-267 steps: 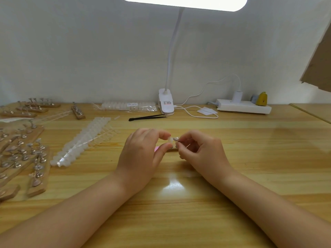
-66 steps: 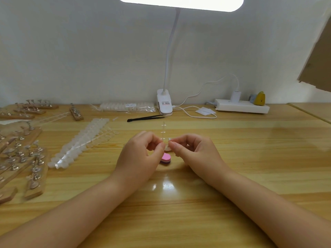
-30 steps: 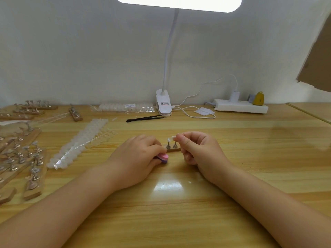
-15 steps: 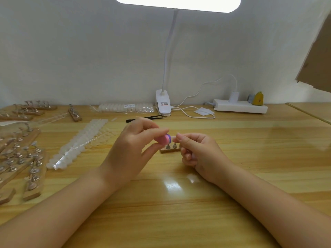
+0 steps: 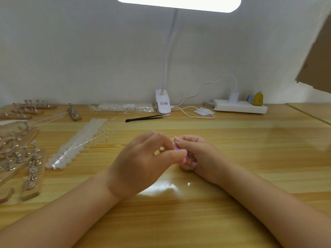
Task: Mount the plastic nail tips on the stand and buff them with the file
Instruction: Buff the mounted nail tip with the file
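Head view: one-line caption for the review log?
Both hands meet mid-table: left hand pinches the pink file against the right hand; lamp behind.

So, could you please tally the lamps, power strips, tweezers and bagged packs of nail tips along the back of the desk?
Clip lamp: 1
Power strip: 1
Black tweezers: 1
Bagged pack of nail tips: 1
Total: 4

A white clip lamp (image 5: pixel 162 102) stands at the wooden table's (image 5: pixel 250 149) back edge. Black tweezers (image 5: pixel 143 118) lie before it. A white power strip (image 5: pixel 240 106) sits right.
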The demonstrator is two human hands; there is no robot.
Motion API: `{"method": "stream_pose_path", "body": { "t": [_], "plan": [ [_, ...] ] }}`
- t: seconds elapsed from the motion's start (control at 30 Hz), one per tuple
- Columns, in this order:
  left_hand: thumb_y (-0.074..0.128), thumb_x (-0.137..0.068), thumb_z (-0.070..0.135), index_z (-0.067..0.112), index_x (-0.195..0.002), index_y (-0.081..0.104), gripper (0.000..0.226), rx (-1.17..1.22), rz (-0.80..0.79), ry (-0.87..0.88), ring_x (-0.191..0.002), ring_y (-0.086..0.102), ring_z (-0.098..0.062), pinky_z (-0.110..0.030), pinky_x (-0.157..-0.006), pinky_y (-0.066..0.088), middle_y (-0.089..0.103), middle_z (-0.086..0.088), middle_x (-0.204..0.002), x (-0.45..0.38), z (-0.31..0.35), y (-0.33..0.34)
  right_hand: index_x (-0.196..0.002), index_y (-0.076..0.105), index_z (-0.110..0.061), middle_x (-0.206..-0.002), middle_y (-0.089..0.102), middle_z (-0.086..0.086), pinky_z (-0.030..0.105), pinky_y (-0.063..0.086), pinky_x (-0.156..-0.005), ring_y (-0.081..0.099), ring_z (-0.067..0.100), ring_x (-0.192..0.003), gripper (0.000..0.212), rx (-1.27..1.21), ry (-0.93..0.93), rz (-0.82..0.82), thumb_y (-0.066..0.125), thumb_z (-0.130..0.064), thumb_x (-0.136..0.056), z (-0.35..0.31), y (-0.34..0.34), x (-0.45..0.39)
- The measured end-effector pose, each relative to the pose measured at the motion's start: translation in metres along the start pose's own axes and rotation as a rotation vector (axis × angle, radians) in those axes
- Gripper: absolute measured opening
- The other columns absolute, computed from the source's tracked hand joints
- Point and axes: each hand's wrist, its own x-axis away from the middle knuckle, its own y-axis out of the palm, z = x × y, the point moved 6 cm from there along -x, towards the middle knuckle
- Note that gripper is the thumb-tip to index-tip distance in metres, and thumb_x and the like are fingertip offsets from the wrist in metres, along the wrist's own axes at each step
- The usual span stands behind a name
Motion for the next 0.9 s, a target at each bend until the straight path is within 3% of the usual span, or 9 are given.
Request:
{"method": "stream_pose_path", "body": {
  "t": [0.07, 0.2, 0.37, 0.47, 0.53, 0.73, 0.9],
  "plan": [
    [0.067, -0.087, 0.015, 0.014, -0.089, 0.078, 0.011, -0.044, -0.003, -0.002, -0.064, 0.06, -0.024, -0.037, -0.058, 0.051, 0.066, -0.008, -0.077, 0.0, -0.002, -0.001, -0.068, 0.059, -0.012, -0.053, 0.042, -0.001, 0.015, 0.023, -0.035, 0.031, 0.006, -0.041, 0.018, 0.001, 0.03, -0.02, 0.059, -0.022, -0.084, 0.0, 0.001, 0.0],
    [0.072, -0.084, 0.012, 0.007, -0.09, 0.077, 0.009, -0.125, 0.067, -0.164, -0.065, 0.059, -0.029, -0.042, -0.056, 0.049, 0.063, -0.011, -0.075, 0.004, -0.025, -0.014, -0.073, 0.054, -0.011, -0.05, 0.035, -0.007, 0.015, 0.021, -0.035, 0.029, 0.005, -0.042, 0.015, -0.038, 0.073, -0.021, 0.06, -0.022, -0.08, 0.002, -0.001, -0.001],
    [0.069, -0.086, 0.011, 0.02, -0.107, 0.063, 0.023, -0.058, 0.054, 0.065, -0.066, 0.06, -0.024, -0.036, -0.06, 0.052, 0.065, -0.01, -0.08, 0.001, 0.005, -0.001, -0.067, 0.053, -0.013, -0.052, 0.041, -0.005, 0.015, 0.02, -0.037, 0.03, 0.005, -0.042, 0.021, 0.006, 0.061, -0.087, 0.058, -0.016, -0.087, 0.0, 0.005, 0.001],
    [0.069, -0.087, 0.014, 0.024, -0.111, 0.057, 0.028, 0.002, 0.04, -0.032, -0.07, 0.061, -0.027, -0.04, -0.061, 0.052, 0.064, -0.01, -0.082, 0.003, -0.007, -0.003, -0.063, 0.056, -0.018, -0.055, 0.033, -0.005, 0.014, 0.018, -0.038, 0.026, 0.005, -0.044, 0.027, 0.01, 0.091, -0.067, 0.054, -0.012, -0.09, 0.001, 0.003, 0.002],
    [0.066, -0.088, 0.018, 0.025, -0.11, 0.056, 0.025, -0.011, 0.049, -0.085, -0.071, 0.061, -0.029, -0.041, -0.06, 0.051, 0.064, -0.011, -0.082, 0.006, -0.016, -0.006, -0.069, 0.053, -0.015, -0.055, 0.03, -0.005, 0.014, 0.017, -0.038, 0.025, 0.005, -0.045, 0.017, -0.009, 0.107, -0.049, 0.057, -0.019, -0.086, 0.0, 0.002, 0.002],
    [0.071, -0.085, 0.009, 0.022, -0.111, 0.059, 0.032, -0.051, 0.074, 0.061, -0.072, 0.061, -0.022, -0.033, -0.067, 0.051, 0.063, -0.007, -0.089, 0.003, 0.0, -0.001, -0.065, 0.05, -0.015, -0.059, 0.031, -0.001, 0.02, 0.012, -0.042, 0.026, 0.007, -0.046, 0.022, 0.038, 0.102, -0.089, 0.054, -0.02, -0.086, -0.001, 0.006, 0.003],
    [0.067, -0.087, 0.016, 0.017, -0.102, 0.072, 0.016, -0.061, 0.028, -0.143, -0.072, 0.06, -0.028, -0.042, -0.062, 0.052, 0.063, -0.011, -0.084, 0.005, -0.024, -0.007, -0.072, 0.047, -0.013, -0.058, 0.027, -0.004, 0.018, 0.013, -0.041, 0.026, 0.006, -0.044, 0.017, 0.042, 0.156, -0.076, 0.052, -0.023, -0.085, 0.001, 0.005, 0.003]
  ]
}}
